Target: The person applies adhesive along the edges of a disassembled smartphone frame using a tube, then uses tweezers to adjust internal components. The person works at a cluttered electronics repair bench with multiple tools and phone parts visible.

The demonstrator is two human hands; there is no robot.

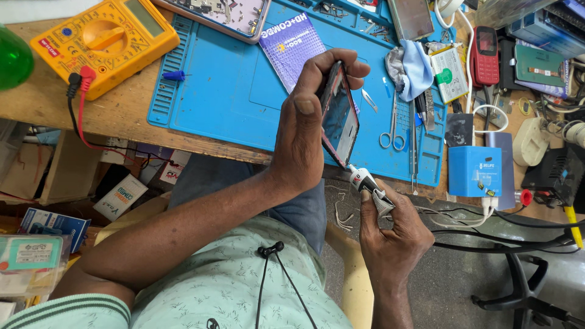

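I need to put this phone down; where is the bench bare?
Bare: the blue mat between the multimeter and left hand. Crowded: right of the scissors, around the blue box.

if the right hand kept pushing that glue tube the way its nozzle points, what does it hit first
The right hand aims the small glue tube up-left. Its nozzle already sits at the lower edge of the phone frame held in the left hand, so it would probably meet that frame first.
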